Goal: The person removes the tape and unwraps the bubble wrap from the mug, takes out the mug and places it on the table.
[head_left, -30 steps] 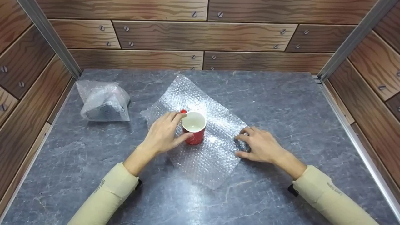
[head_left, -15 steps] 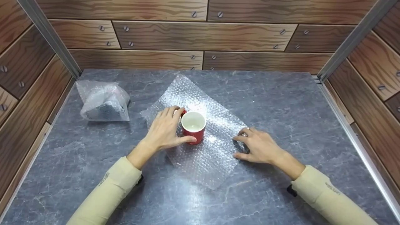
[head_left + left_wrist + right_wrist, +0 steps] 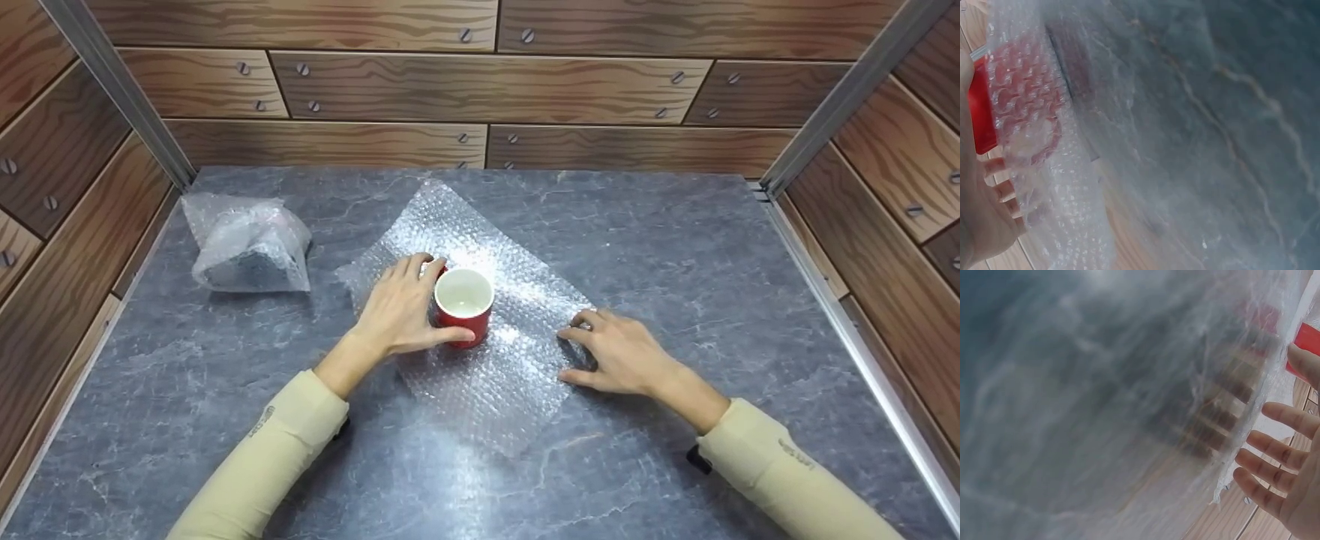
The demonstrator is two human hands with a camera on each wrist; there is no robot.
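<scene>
Head view, near to far, itemised without verbs of history:

Two cream sleeves (image 3: pixel 262 457) at the bottom edge, one per side, over a grey marbled table (image 3: pixel 712 285).

Right hand (image 3: pixel 619 352): palm down, fingers loosely spread and relaxed, fingertips on the right corner of the bubble wrap sheet (image 3: pixel 487 375); nothing gripped. Right wrist view: same fingers (image 3: pixel 1275 458) straight beside the sheet's edge (image 3: pixel 1129 410), a sliver of red at the upper right.

Left hand (image 3: pixel 397 311): curled round the left side of the red mug (image 3: pixel 465 307), thumb on the near wall, fingers round the far side by the handle. Left wrist view: mug (image 3: pixel 982 118) partly veiled behind bubble wrap (image 3: pixel 1061 169), fingertips below it.

Red mug: upright, white inside, at the middle of the sheet, itself laid flat as a diamond at mid-table.

Far left: bubble-wrapped bundle (image 3: pixel 247 244), dark contents, well apart from both hands.

Beyond: wood-pattern walls (image 3: pixel 487 82) with screw heads
</scene>
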